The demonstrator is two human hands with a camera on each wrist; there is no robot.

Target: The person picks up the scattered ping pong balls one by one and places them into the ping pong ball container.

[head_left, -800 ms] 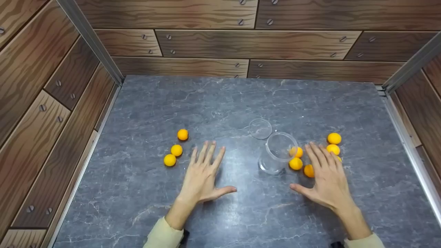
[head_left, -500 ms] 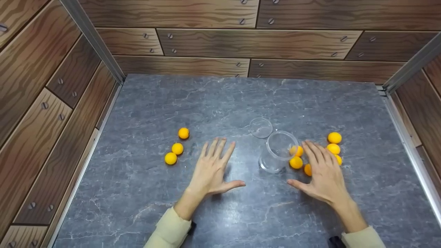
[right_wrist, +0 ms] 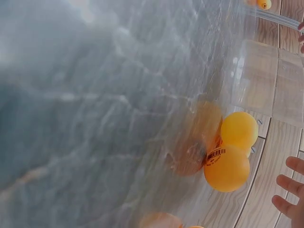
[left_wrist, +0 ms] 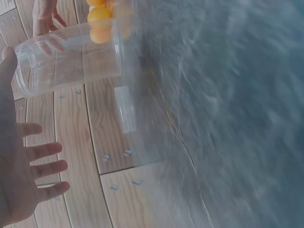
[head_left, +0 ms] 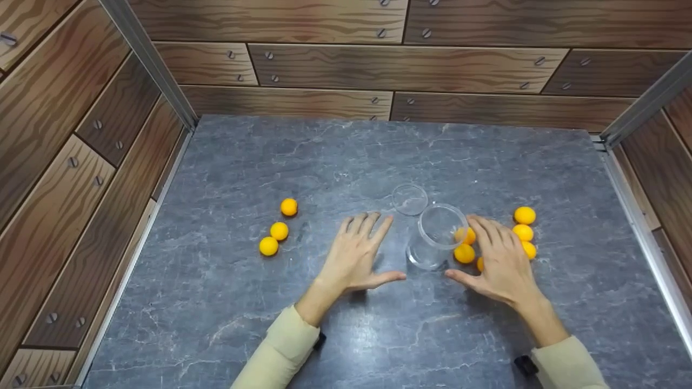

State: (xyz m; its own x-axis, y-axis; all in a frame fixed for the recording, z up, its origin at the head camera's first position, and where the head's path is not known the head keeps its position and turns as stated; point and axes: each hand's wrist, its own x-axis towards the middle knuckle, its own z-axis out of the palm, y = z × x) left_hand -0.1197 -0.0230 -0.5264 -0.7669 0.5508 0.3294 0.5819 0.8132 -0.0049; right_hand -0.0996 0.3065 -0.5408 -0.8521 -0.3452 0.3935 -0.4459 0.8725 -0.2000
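Observation:
An upright clear plastic jar [head_left: 432, 246] with an open top stands on the table between my hands. My left hand [head_left: 352, 258] is to its left, fingers spread and thumb out, holding nothing; the left wrist view shows its fingers apart from the jar [left_wrist: 71, 59]. On the other side, my right hand [head_left: 504, 265] hovers over orange ping-pong balls, its thumb pointing at the jar and nothing in its grasp. Two ping-pong balls [head_left: 464, 253] lie right by the jar's side, and another is partly hidden under the right hand. Printed lettering shows on one ping-pong ball [right_wrist: 227, 168].
A clear round lid [head_left: 410, 200] lies just behind the jar. Three orange ping-pong balls [head_left: 279, 231] rest at the left, and three more ping-pong balls [head_left: 523, 233] line up at the right. Wood-patterned walls [head_left: 324, 65] enclose the grey marbled table [head_left: 335, 151].
My left hand has moved right and a little forward, towards the jar. The right hand has shifted slightly left, also closer to it. The balls, jar and lid stay in place.

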